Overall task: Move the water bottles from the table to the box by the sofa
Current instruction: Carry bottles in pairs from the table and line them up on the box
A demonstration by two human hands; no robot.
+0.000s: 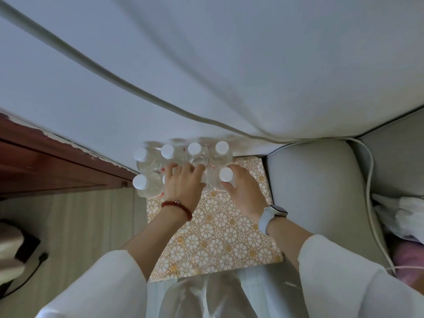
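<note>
Several clear, white-capped water bottles point(183, 164) stand clustered, left hand point(183, 182) and right hand point(241, 189) fingers gripping them.

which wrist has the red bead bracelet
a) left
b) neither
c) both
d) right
a: the red bead bracelet circles the wrist of the left hand, which rests among the bottles, while the right hand has a pale watch on its wrist instead.
</note>
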